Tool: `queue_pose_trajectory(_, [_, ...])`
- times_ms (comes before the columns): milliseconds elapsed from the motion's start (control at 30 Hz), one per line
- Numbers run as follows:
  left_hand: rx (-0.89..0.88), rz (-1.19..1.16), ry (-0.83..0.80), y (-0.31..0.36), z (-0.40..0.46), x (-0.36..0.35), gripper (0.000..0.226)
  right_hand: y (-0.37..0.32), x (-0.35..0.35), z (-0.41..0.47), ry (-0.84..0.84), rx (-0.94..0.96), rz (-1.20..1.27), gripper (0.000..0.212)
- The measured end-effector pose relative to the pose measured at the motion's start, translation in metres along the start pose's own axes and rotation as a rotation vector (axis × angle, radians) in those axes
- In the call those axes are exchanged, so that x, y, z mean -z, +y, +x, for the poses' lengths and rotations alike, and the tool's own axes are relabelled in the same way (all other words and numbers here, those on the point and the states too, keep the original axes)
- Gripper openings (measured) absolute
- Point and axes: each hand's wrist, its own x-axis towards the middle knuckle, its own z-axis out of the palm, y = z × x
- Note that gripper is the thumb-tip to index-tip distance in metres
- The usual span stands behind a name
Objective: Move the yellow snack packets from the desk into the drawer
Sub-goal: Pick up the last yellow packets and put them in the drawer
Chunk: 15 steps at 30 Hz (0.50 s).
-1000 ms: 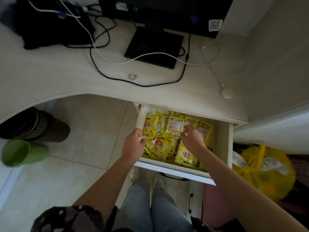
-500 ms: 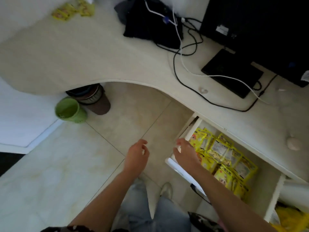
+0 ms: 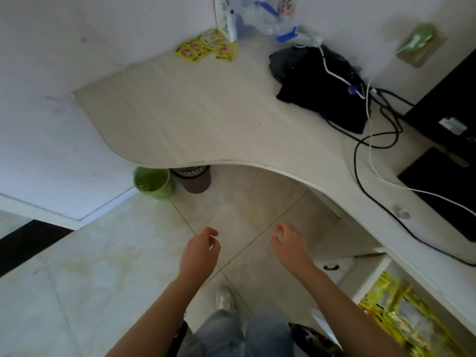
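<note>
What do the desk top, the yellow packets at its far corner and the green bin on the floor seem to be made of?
Desk top: probably laminated board, pale matt wood-grain streaks and a thin white edge band.
Yellow packets: likely printed plastic film; flat, but too blurred to be sure.
Green bin: moulded plastic, evenly coloured, with small holes in its wall.

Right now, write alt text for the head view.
Both empty hands, left and right, hover over the floor. A few yellow snack packets lie at the desk's far corner; more fill the open drawer at lower right.
</note>
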Motion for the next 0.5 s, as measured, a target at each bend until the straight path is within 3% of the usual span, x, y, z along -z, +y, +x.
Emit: queue_pose_trajectory(500, [0.000,0.018,0.075,0.000,0.150,0.071,0.021,-0.115,-0.009,0.152,-0.055,0.149,-0.095,0.028])
